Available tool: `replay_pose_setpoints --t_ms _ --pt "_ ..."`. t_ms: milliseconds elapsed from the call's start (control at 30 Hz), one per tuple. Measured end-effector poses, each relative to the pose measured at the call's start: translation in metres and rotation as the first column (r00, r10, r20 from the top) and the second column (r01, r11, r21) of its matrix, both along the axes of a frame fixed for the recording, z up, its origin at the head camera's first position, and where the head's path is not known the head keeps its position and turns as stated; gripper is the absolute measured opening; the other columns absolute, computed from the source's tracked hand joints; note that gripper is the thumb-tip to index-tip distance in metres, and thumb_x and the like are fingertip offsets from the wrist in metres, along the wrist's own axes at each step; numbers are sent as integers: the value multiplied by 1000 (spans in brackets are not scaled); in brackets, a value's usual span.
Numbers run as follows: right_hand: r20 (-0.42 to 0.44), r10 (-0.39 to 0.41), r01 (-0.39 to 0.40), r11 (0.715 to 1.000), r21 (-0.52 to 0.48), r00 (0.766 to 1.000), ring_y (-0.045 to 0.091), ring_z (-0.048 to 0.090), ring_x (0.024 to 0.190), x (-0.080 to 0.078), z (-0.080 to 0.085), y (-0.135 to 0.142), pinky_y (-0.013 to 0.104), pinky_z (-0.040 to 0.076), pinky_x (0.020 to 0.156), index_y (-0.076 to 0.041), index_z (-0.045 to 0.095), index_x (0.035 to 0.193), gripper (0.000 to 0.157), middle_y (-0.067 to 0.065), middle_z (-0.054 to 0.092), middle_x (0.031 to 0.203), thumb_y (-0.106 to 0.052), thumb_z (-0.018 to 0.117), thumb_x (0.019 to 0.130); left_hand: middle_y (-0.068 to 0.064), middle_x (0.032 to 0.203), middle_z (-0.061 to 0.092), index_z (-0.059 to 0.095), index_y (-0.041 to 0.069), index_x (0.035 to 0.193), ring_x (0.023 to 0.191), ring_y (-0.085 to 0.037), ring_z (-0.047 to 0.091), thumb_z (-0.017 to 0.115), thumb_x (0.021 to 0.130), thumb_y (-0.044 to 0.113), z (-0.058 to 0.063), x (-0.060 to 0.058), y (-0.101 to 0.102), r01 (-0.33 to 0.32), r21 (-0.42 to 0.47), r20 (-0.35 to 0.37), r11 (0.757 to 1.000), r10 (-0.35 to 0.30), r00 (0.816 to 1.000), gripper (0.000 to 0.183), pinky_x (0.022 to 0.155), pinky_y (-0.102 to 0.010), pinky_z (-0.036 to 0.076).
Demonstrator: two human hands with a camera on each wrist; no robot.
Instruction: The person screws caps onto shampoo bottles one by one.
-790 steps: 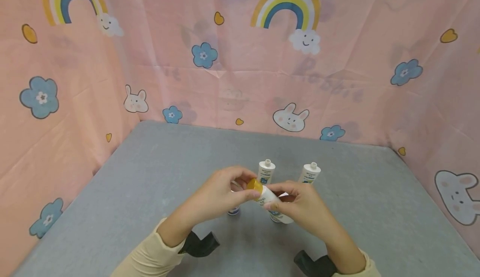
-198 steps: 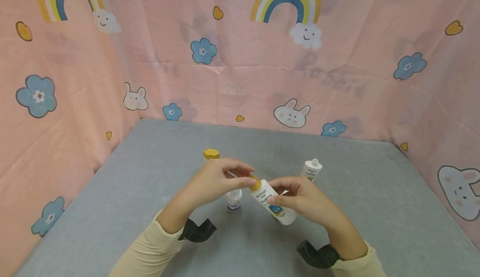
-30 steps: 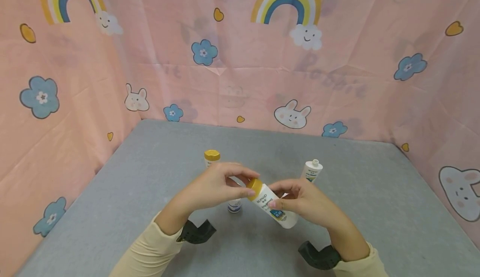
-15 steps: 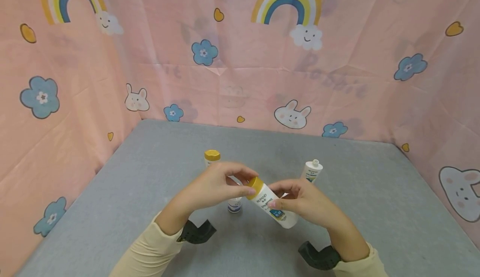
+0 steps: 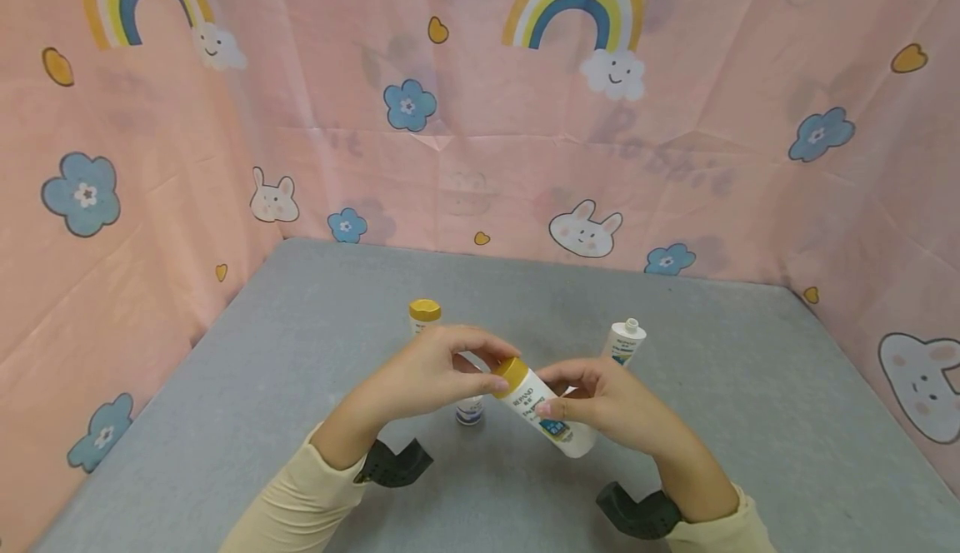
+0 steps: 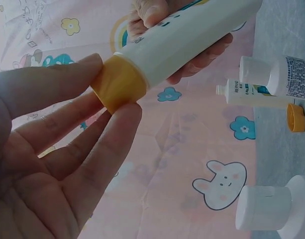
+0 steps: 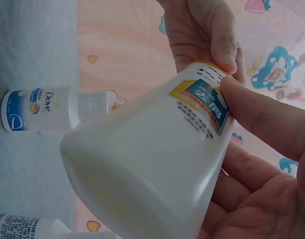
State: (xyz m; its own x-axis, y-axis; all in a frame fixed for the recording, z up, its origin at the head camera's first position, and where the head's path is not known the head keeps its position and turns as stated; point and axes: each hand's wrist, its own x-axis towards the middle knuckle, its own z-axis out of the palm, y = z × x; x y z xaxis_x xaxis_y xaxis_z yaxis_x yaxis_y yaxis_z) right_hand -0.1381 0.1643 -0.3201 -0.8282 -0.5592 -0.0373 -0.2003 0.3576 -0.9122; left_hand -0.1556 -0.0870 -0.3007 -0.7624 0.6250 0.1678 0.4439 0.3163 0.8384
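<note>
Both my hands are on one tilted white plastic bottle with a green-lettered label. Its yellow cap sits at the upper left end, over the neck. My left hand pinches that cap between thumb and fingertips. My right hand holds the body, thumb on the label side and fingers behind. Behind the right hand stands a similar bottle with its nozzle bare. A yellow-capped bottle stands behind the left hand, partly hidden. The bottle's neck is hidden inside the cap.
A small Dove bottle with a white cap stands under the left hand. Another white-capped bottle with fine print stands close by. A loose yellow cap lies on the grey table. Pink printed cloth walls the sides and back.
Since the oldest frame, an uncapped bottle has left the back middle and a yellow-capped one stands at back left. Over the last second, the hands and cap shift only slightly.
</note>
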Motion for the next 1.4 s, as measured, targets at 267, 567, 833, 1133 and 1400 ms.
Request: replay_pose_setpoints --t_ms 267,567,833,1133,1400 --pt "2 17 -17 999 -30 1000 19 66 85 0 -1 1 35 58 72 6 67 118 33 19 70 99 -14 69 92 -2 116 71 69 9 121 107 -13 64 78 86 14 -1 -1 0 25 2 -53 1000 -25 998 37 89 -23 56" --pt "-3 36 -36 998 -59 999 15 66 84 0 -1 2 34 59 71 7 67 118 32 19 70 98 -13 69 93 0 109 72 72 10 116 102 -10 64 78 85 14 -2 -2 0 27 -7 -79 1000 -28 996 32 86 -23 56" --pt "-9 63 -64 994 -90 998 14 65 85 1 0 3 33 58 72 10 66 118 32 22 69 100 -11 67 94 -2 113 72 72 9 116 104 -11 64 75 88 9 -3 -2 1 66 35 -92 997 -62 994 28 90 -24 56" --pt "-5 113 -113 988 -104 994 13 64 87 -1 -1 4 33 58 76 10 64 119 31 17 68 99 -11 63 96 -5 113 72 71 7 115 103 -13 65 73 89 9 -4 -1 2 104 63 -156 993 -93 983 26 91 -24 56" --pt "53 199 -186 966 -178 979 11 66 92 -3 -3 8 30 58 82 15 59 124 35 -3 72 105 -9 59 98 -5 111 72 72 7 113 101 -11 63 72 89 9 -3 1 2 140 86 -193 986 -121 974 24 92 -24 56"
